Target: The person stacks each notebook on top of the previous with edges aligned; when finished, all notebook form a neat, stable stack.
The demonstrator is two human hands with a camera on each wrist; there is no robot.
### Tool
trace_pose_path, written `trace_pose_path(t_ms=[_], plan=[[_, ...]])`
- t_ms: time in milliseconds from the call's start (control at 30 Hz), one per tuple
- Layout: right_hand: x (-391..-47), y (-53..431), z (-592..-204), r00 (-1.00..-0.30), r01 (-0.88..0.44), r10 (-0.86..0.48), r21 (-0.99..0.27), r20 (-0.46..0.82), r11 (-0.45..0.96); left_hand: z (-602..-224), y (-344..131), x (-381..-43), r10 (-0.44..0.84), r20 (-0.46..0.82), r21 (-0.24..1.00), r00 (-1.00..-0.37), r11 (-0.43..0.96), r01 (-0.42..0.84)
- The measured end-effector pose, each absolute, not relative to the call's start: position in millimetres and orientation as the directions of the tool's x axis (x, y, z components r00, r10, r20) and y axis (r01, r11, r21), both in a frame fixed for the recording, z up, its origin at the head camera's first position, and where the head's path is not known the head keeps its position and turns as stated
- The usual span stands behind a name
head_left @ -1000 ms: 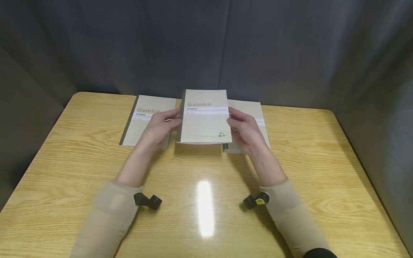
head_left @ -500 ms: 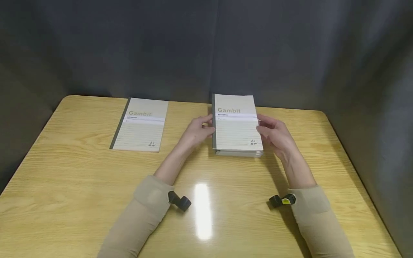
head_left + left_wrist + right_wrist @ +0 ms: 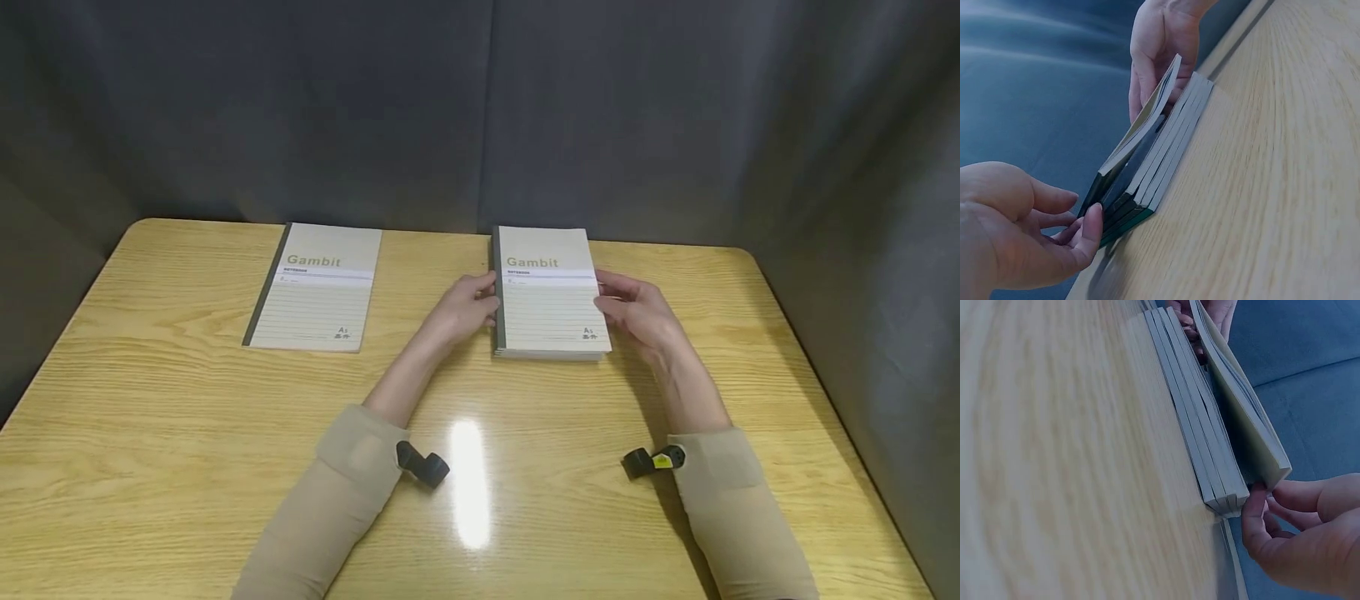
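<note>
two bare hands hold the top notebook [image 3: 551, 312], pale, lettered "gambit", over a stack of notebooks [image 3: 1175, 137] near the back edge of a wood-grain worktop [image 3: 187, 433]. the left hand [image 3: 463, 310] has its grip clamped on the dark spine side, thumb above and a fingertip beneath; the right hand [image 3: 647, 321] pinches the opposite side the same way. from the head view i would call the top notebook almost flush, but both wrist views show me a dark gap between its near edge and the stack, with fingertips inside it. that gap is my main worry: if the fingers let go unevenly, one side could drop first and leave the top notebook skewed. a fingertip drawn out late could, i think, drag the cover sideways or get caught under it. its pages look slightly parted to me, so squeezing from both sides might bow it and fan them further. the stack seems slightly stepped along its near edge, and a sideways nudge could spread that. well apart on the left, a single matching notebook [image 3: 315, 312] lies flat; i see little risk there unless the left arm sweeps across it.
</note>
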State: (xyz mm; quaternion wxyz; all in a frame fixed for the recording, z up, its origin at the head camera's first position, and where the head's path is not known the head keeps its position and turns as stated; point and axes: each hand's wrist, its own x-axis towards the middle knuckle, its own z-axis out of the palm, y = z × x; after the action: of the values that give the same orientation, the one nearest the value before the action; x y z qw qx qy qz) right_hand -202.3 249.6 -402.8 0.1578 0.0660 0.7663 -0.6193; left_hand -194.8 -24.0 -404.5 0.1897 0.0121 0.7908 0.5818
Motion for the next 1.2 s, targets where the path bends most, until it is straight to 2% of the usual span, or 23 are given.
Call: trace_pose_path(t_ms=[233,700,1200], plan=[[-206.1,249.7,-405.0,-0.942,0.283,-0.106,-0.923,-0.318,0.261,-405.9,-23.2,-195.5,0.232,-0.268,0.926,-0.935,0.331,-0.183],[-207.7,251.5,-402.1,-0.936,0.323,-0.072,-0.92,-0.346,0.22,-402.0,-25.7,-197.5,0.214,-0.272,0.914,-0.938,0.361,-0.183],[-203.2,248.4,-398.0,-0.948,0.275,-0.068,-0.905,-0.312,0.324,-399.9,-25.5,-193.9,0.163,-0.247,0.897,-0.955,0.41,-0.162]])
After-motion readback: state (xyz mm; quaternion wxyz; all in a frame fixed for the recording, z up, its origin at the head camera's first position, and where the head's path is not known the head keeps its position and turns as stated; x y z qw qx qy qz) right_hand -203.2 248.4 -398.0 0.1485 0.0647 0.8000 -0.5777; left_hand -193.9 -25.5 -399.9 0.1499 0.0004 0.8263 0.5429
